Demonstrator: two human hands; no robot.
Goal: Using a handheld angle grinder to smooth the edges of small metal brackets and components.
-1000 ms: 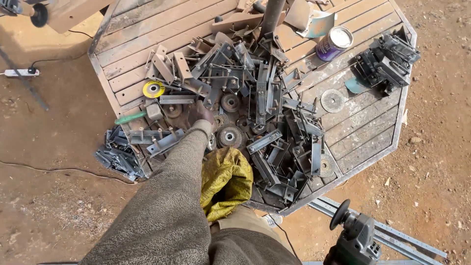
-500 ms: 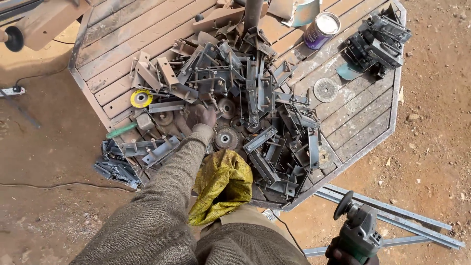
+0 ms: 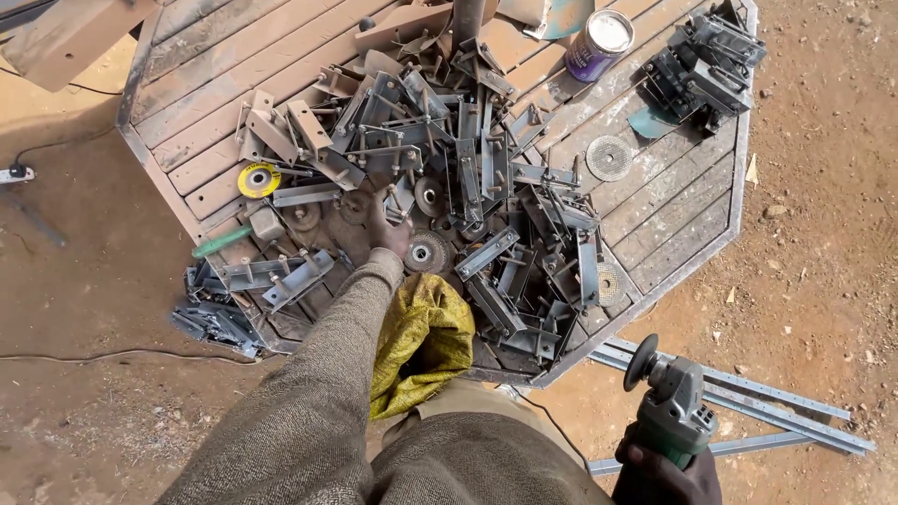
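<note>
My left hand (image 3: 385,227) reaches into a heap of grey metal brackets (image 3: 468,187) on an octagonal wooden table (image 3: 673,215). Its fingers rest among worn grinding discs (image 3: 426,252) near the heap's front; whether they grip a piece is hidden. My right hand (image 3: 666,472) is down at the lower right, closed around the body of a green angle grinder (image 3: 675,411) held beside the table.
A yellow cloth (image 3: 423,341) hangs at the table's near edge. A yellow disc (image 3: 258,180), a loose grey disc (image 3: 609,157), a paint can (image 3: 600,44) and more brackets (image 3: 706,61) lie on the table. Metal rails (image 3: 748,411) and cables (image 3: 94,355) cross the dirt ground.
My view has shifted so the table sits higher and more to the left. My left hand stays among the discs, and the grinder has come further into view.
</note>
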